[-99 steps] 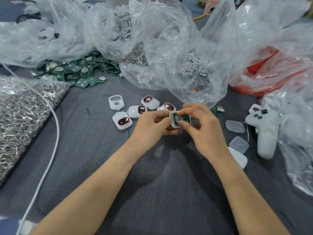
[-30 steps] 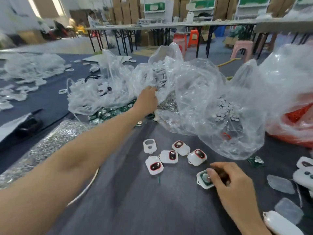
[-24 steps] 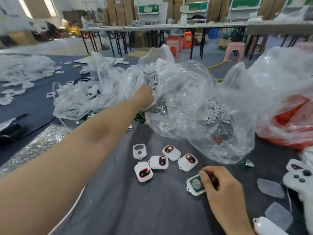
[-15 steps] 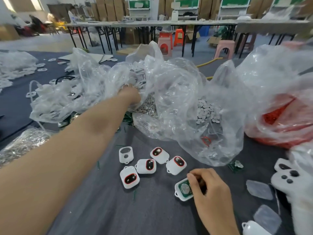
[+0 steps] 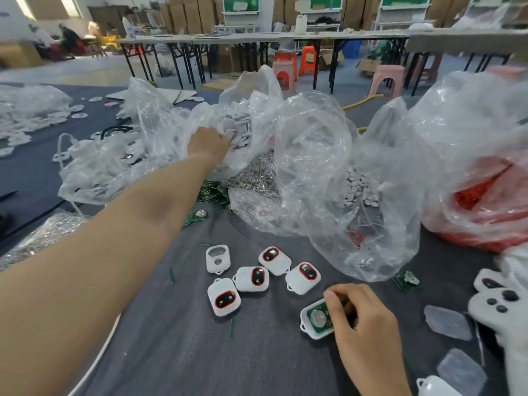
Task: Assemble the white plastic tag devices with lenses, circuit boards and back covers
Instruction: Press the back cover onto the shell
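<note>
My right hand grips a white tag shell on the grey cloth, its green circuit board and coin cell facing up. My left hand reaches far forward into a clear plastic bag of white back covers; its fingers are buried among the covers, so I cannot tell whether they hold one. Several white tags with red-ringed lenses lie in a cluster near the middle, beside an empty white shell.
Clear bags crowd the back: green circuit boards, metal rings, white discs, red parts. A bag of rings lies left. A white controller and clear lids sit right.
Both hands held the tag together earlier. My left hand has since let go and stretched into the back-cover bag, pushing deeper over the last second. My right hand keeps the tag on the cloth.
</note>
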`<move>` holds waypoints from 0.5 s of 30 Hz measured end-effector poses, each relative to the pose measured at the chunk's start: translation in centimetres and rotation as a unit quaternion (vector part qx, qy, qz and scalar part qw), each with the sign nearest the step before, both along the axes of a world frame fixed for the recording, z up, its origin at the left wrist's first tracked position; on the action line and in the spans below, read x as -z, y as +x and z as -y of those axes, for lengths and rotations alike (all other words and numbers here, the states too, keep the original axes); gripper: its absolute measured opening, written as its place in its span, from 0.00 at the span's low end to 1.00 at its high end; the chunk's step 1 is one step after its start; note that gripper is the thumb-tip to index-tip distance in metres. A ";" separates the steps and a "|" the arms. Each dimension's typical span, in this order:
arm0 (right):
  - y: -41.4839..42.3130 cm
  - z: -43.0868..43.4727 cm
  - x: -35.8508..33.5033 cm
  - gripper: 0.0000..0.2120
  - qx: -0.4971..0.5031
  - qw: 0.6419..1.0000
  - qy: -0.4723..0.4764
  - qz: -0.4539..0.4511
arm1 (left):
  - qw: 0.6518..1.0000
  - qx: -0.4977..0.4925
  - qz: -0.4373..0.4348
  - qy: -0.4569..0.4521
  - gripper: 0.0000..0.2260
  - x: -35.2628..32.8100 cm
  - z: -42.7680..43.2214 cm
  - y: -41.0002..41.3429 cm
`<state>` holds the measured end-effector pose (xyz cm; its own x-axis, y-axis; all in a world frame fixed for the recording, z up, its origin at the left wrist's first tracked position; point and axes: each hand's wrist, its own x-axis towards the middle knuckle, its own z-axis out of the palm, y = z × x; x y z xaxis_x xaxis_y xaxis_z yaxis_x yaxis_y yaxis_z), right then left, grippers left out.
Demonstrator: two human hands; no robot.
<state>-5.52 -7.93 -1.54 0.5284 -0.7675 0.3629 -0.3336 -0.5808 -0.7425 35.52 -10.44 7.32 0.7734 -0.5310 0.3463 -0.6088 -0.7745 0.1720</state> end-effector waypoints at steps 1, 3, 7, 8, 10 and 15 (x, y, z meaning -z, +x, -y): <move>0.0 0.0 0.0 0.11 -0.001 1.000 0.003 0.000 | 1.000 -0.011 0.012 0.009 0.15 -0.1 -0.4 0.2; 0.0 -0.1 -0.1 0.12 -0.002 1.000 0.006 -0.002 | 0.999 -0.023 0.026 0.038 0.09 -0.3 -0.8 0.4; -0.1 0.0 0.0 0.10 -0.004 1.000 0.003 -0.002 | 0.993 -0.018 0.061 0.102 0.10 -0.5 -0.6 0.0; -0.1 0.0 0.0 0.10 -0.004 1.000 0.001 0.000 | 0.992 -0.013 0.068 0.101 0.10 -0.4 -0.7 -0.1; -0.1 0.1 0.1 0.08 -0.003 1.000 0.000 0.002 | 0.997 -0.007 0.050 0.056 0.08 -0.2 -0.9 0.0; 0.0 0.1 0.1 0.08 -0.004 1.000 -0.013 0.007 | 0.978 0.064 -0.077 -0.181 0.12 -1.3 -0.9 -1.3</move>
<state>-5.55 -8.06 -1.67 0.5296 -0.7528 0.3910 -0.3177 -0.6034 -0.7314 34.23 -9.59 8.62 0.7663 -0.4911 0.4142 -0.6421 -0.5655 0.5175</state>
